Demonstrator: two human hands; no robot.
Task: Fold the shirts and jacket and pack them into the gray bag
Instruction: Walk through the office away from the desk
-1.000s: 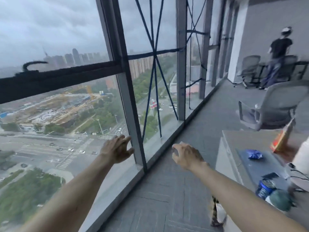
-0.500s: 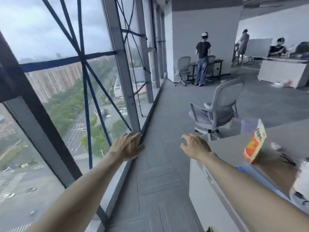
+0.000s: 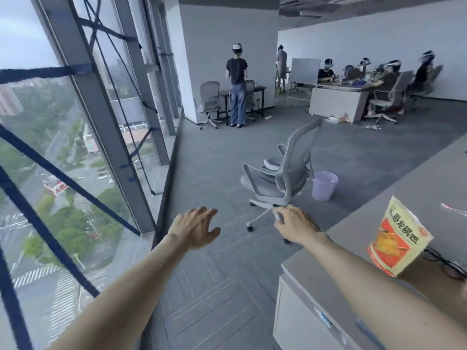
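Note:
No shirt, jacket or gray bag is in view. Both my arms stretch forward over the carpeted floor. My left hand (image 3: 195, 229) hangs in the air with its fingers spread and relaxed, holding nothing. My right hand (image 3: 297, 227) hovers palm down just past the corner of the gray table (image 3: 417, 188), its fingers loosely curled; I see nothing gripped in it.
A glass window wall (image 3: 63, 147) with blue tape runs along the left. A gray office chair (image 3: 280, 178) and a pale bin (image 3: 324, 185) stand ahead. An orange snack packet (image 3: 396, 236) and black cables (image 3: 439, 258) lie on the table. Several people are at the far desks (image 3: 336, 102).
My view has swung right, from the window toward the office floor. Both hands stay stretched out in front, still holding nothing.

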